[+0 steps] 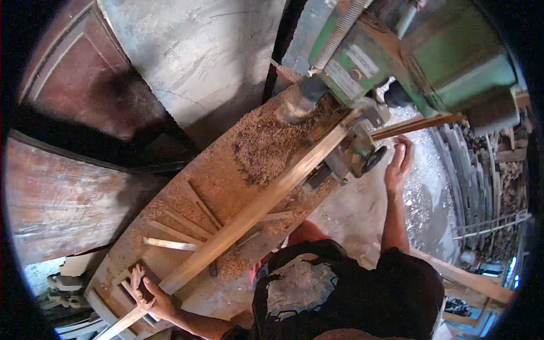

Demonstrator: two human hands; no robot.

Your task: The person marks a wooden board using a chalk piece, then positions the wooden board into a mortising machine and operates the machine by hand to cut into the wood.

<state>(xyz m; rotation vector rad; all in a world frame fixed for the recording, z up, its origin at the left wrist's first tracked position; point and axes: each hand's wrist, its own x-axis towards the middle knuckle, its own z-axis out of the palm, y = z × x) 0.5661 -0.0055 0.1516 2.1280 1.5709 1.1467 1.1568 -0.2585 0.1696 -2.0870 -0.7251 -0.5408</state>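
A long wooden strip (266, 202) runs slantwise across the machine table, its far end at the green woodworking machine (362, 68). My left hand (152, 298) rests against the near part of this strip, thumb and fingers stretched out and apart. On the other side, my right hand (400, 161) is raised beside the machine with its fingers extended. Its fingertips are close to a dark reddish wooden piece (416, 126) that juts out from the machine; whether they touch it I cannot tell.
Sawdust and shavings (266, 141) are heaped on the machine table (164, 207). Several short offcuts (173, 233) lie beside the strip. A pale wall (192, 51) and a brown door (85, 85) stand at the left. Stacked timber (470, 170) lines the right side.
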